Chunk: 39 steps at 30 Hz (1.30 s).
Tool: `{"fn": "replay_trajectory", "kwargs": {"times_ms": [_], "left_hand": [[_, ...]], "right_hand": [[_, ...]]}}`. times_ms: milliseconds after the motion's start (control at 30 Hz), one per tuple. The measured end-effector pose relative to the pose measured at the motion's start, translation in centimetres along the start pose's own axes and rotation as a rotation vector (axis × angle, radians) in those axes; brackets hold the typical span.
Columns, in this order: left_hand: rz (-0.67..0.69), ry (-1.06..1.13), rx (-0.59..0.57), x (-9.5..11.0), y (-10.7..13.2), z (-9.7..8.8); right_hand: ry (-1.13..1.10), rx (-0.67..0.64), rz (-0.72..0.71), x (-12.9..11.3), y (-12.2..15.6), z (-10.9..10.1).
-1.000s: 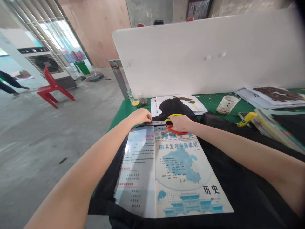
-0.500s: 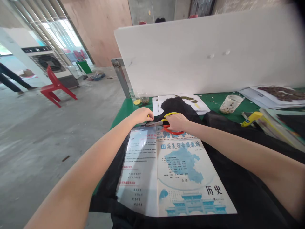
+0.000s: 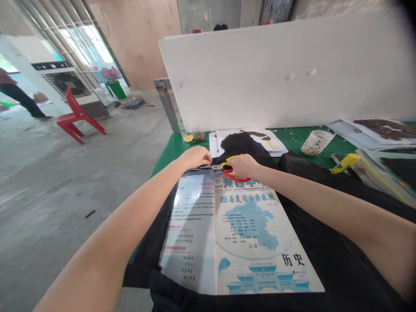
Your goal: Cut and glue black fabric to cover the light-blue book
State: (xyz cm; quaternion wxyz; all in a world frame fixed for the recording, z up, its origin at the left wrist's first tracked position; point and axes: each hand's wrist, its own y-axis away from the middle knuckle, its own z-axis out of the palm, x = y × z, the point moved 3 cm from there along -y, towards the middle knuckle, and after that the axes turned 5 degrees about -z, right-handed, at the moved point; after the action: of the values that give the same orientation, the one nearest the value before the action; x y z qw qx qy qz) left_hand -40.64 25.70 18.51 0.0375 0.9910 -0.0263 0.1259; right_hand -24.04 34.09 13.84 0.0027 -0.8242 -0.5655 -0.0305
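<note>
My right hand (image 3: 243, 165) is wrapped round the red and yellow handles of a pair of scissors (image 3: 217, 167). Their blades point left along the top edge of a printed paper cover (image 3: 260, 242), which lies spread flat and creased down the middle. Black cloth (image 3: 341, 264) lies under the cover and shows past its edges. Just beyond the cover's upper left edge, my left hand (image 3: 195, 157) pinches the black cloth beside the blade tips; its fingertips are partly hidden.
Beyond the hands, a white sheet (image 3: 215, 145) lies under more black cloth (image 3: 240, 145) on the green table (image 3: 165, 154). A plastic cup (image 3: 316, 143), a yellow glue tube (image 3: 345, 163) and stacked books (image 3: 386, 173) are on the right. A white board (image 3: 260, 82) stands behind. A red chair (image 3: 78, 117) is on the floor.
The scissors' handles have come closer together and the blades have closed. Both hands stay in nearly the same place. A person in the background at far left has shifted.
</note>
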Motion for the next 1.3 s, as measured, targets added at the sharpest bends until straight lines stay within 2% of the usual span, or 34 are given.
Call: {"fn": "replay_trajectory", "kwargs": {"times_ms": [567, 633, 767, 800, 867, 967, 1167, 1233, 1300], "left_hand": [[-0.082, 0.131, 0.099, -1.5, 1.0, -0.5], [-0.098, 0.118, 0.170, -2.1, 1.2, -0.9], [-0.223, 0.025, 0.496, -4.4, 2.0, -1.9], [-0.265, -0.003, 0.540, -5.2, 2.3, -1.7], [-0.322, -0.046, 0.506, -6.3, 2.6, -0.7], [-0.326, -0.090, 0.355, -7.0, 3.3, 1.7], [-0.373, -0.138, 0.286, -6.0, 5.6, 4.7], [-0.260, -0.109, 0.258, -5.4, 6.0, 5.4], [-0.085, -0.066, 0.212, -4.9, 6.3, 6.1]], "right_hand": [[0.066, 0.006, -0.032, 0.7, 1.2, -0.4], [0.072, 0.027, -0.044, 0.7, 1.5, -0.6], [0.078, 0.044, -0.046, 1.3, 2.4, -1.2], [0.081, 0.046, -0.033, 1.6, 2.8, -1.4], [0.088, 0.065, 0.003, 2.3, 3.8, -1.9], [0.087, 0.095, 0.063, 3.3, 5.6, -2.6], [0.078, 0.126, 0.163, 4.5, 8.9, -3.0], [0.075, 0.129, 0.195, 4.7, 9.6, -3.0], [0.073, 0.123, 0.215, 4.8, 10.1, -2.9]]}}
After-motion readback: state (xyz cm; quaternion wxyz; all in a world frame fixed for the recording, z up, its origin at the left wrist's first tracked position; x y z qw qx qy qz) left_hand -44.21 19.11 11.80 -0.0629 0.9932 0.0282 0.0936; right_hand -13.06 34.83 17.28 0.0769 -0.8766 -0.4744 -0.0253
